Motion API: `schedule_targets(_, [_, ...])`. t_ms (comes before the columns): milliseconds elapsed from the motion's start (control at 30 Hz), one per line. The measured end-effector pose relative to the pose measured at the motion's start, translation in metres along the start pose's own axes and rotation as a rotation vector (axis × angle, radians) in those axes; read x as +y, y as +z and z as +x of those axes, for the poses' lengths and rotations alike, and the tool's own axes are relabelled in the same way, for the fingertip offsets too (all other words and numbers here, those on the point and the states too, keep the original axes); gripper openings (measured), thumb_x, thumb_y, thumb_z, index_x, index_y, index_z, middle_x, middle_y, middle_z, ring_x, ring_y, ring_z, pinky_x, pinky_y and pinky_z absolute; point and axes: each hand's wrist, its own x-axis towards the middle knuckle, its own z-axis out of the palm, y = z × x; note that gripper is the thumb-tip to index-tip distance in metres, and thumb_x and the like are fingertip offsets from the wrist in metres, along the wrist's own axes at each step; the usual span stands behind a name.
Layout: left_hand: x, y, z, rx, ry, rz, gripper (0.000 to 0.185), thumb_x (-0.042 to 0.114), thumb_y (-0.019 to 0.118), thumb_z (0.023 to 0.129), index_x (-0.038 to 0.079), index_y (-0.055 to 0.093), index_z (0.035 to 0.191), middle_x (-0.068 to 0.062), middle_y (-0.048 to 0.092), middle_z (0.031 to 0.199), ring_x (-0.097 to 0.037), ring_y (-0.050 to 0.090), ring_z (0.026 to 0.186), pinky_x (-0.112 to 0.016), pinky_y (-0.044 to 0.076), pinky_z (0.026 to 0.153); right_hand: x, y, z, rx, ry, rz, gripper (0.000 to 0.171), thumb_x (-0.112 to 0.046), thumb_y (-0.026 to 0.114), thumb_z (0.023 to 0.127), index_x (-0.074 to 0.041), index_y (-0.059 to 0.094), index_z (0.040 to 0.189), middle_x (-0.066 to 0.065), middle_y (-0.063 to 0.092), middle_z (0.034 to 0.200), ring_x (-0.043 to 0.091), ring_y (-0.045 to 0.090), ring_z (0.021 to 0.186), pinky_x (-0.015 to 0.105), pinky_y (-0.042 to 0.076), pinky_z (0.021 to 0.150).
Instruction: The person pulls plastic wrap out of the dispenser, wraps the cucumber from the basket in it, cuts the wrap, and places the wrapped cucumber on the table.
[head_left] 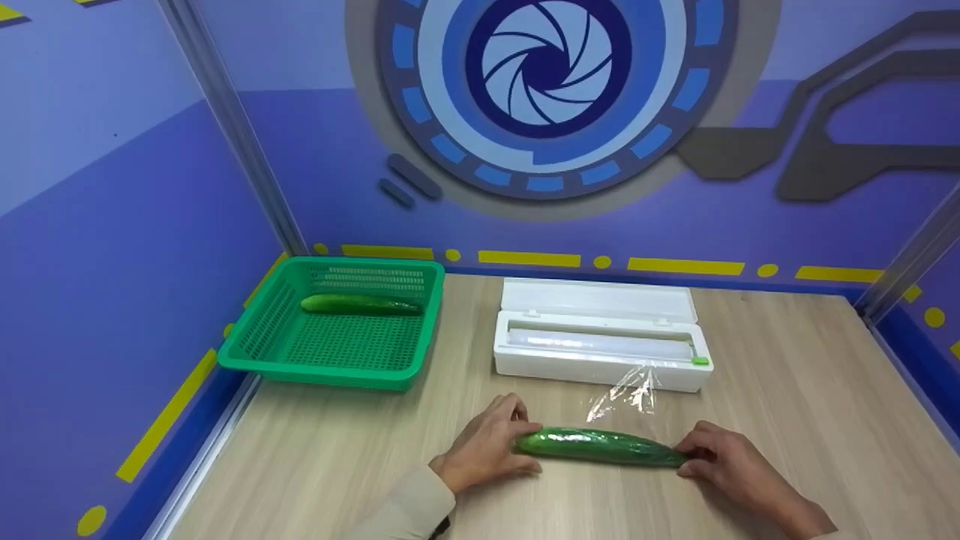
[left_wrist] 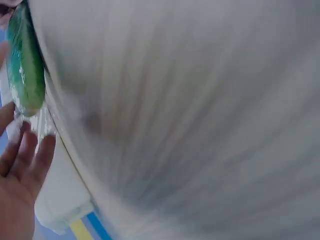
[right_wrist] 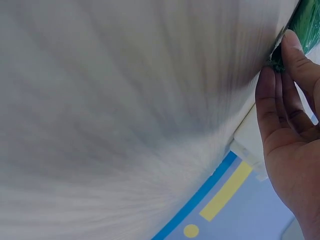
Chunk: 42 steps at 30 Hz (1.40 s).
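Observation:
A cucumber [head_left: 600, 445] wrapped in shiny clear film lies crosswise on the table between the two hands. At its left end is the left hand [head_left: 491, 442], thumb spread away from the fingers. The left wrist view has these fingers [left_wrist: 42, 157] loosely extended by a tuft of film at the cucumber's tip. The right hand [head_left: 724, 457] pinches the opposite, darker end between thumb and fingertips; the right wrist view shows that wrapped end [right_wrist: 276, 62] in the pinch.
Behind the cucumber, a white film dispenser [head_left: 600, 367] stands with its lid raised, a roll [head_left: 600, 343] inside and loose clear film [head_left: 630, 391] hanging over its front. A green basket [head_left: 337, 373] at the left holds another cucumber [head_left: 360, 304]. Printed walls border the table.

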Motion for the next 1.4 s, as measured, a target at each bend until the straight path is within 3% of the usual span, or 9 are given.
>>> schedule_targets(100, [0.005, 0.000, 0.003, -0.003, -0.021, 0.079, 0.045, 0.032, 0.090, 0.084, 0.018, 0.080, 0.125, 0.006, 0.050, 0.103, -0.006, 0.044, 0.092, -0.017, 0.044, 0.079, -0.001, -0.001, 0.000, 0.002, 0.008, -0.012, 0.016, -0.013, 0.087, 0.087, -0.020, 0.079, 0.098, -0.010, 0.060, 0.092, 0.003, 0.056, 0.082, 0.024, 0.051, 0.070])
schedule_targets(233, [0.004, -0.001, 0.002, -0.001, -0.029, 0.050, 0.044, 0.020, 0.088, 0.086, 0.015, 0.079, 0.129, 0.005, 0.053, 0.098, -0.002, 0.046, 0.083, -0.016, 0.044, 0.074, 0.000, -0.001, 0.001, -0.003, 0.012, -0.020, 0.016, -0.013, 0.087, 0.088, -0.020, 0.079, 0.099, -0.011, 0.060, 0.092, 0.003, 0.055, 0.082, 0.024, 0.050, 0.071])
schedule_targets(400, [-0.002, 0.002, 0.001, 0.069, 0.001, -0.027, 0.036, 0.020, 0.088, 0.084, 0.010, 0.082, 0.118, 0.003, 0.069, 0.093, 0.001, 0.061, 0.082, -0.012, 0.050, 0.073, 0.000, -0.001, 0.000, -0.030, 0.032, -0.020, 0.015, -0.013, 0.086, 0.089, -0.019, 0.080, 0.102, -0.009, 0.060, 0.093, 0.003, 0.055, 0.083, 0.025, 0.050, 0.071])
schedule_targets(567, [-0.003, 0.005, 0.002, 0.115, -0.071, -0.099, 0.035, 0.024, 0.087, 0.083, 0.006, 0.081, 0.113, 0.000, 0.079, 0.101, -0.002, 0.070, 0.091, -0.018, 0.055, 0.078, -0.003, -0.001, 0.001, -0.011, 0.085, -0.045, 0.018, -0.011, 0.086, 0.089, -0.018, 0.080, 0.105, -0.010, 0.064, 0.095, 0.004, 0.058, 0.084, 0.026, 0.053, 0.075])
schedule_targets(767, [-0.001, 0.006, 0.001, 0.148, -0.141, -0.079, 0.029, 0.030, 0.088, 0.083, 0.013, 0.077, 0.104, 0.006, 0.079, 0.096, 0.000, 0.069, 0.085, -0.022, 0.056, 0.074, -0.006, 0.003, -0.001, 0.020, 0.158, -0.018, 0.024, -0.011, 0.084, 0.090, -0.015, 0.070, 0.109, -0.009, 0.068, 0.098, 0.006, 0.062, 0.087, 0.028, 0.055, 0.077])
schedule_targets(900, [-0.001, 0.007, 0.001, 0.134, -0.166, -0.091, 0.023, 0.032, 0.085, 0.087, 0.016, 0.079, 0.102, 0.011, 0.077, 0.095, 0.003, 0.067, 0.085, -0.022, 0.055, 0.075, -0.004, 0.005, -0.004, 0.063, 0.043, -0.055, 0.017, -0.012, 0.081, 0.094, -0.018, 0.068, 0.104, -0.011, 0.065, 0.097, 0.003, 0.059, 0.087, 0.027, 0.054, 0.076])
schedule_targets(1000, [-0.001, 0.007, 0.001, 0.138, -0.175, -0.099, 0.020, 0.032, 0.083, 0.089, 0.016, 0.080, 0.101, 0.011, 0.077, 0.094, 0.003, 0.067, 0.085, -0.023, 0.055, 0.075, -0.002, 0.007, -0.006, 0.108, -0.056, -0.068, 0.018, -0.013, 0.085, 0.091, -0.017, 0.070, 0.102, -0.011, 0.065, 0.097, 0.003, 0.060, 0.087, 0.027, 0.054, 0.075])
schedule_targets(1233, [-0.001, 0.006, 0.005, 0.113, -0.203, -0.104, 0.021, 0.031, 0.079, 0.094, 0.015, 0.081, 0.106, 0.008, 0.078, 0.100, -0.001, 0.070, 0.092, -0.026, 0.057, 0.080, -0.003, 0.008, -0.002, 0.111, -0.027, -0.095, 0.027, -0.008, 0.090, 0.084, -0.019, 0.069, 0.098, -0.013, 0.063, 0.092, 0.001, 0.056, 0.082, 0.026, 0.052, 0.070])
schedule_targets(1400, [0.000, 0.007, 0.006, 0.098, -0.213, -0.084, 0.029, 0.033, 0.083, 0.091, 0.011, 0.079, 0.111, 0.005, 0.075, 0.101, -0.003, 0.067, 0.093, -0.027, 0.057, 0.082, 0.000, 0.007, 0.003, 0.175, -0.140, -0.165, 0.025, -0.007, 0.088, 0.085, -0.019, 0.069, 0.095, -0.015, 0.063, 0.091, 0.000, 0.057, 0.082, 0.030, 0.052, 0.070])
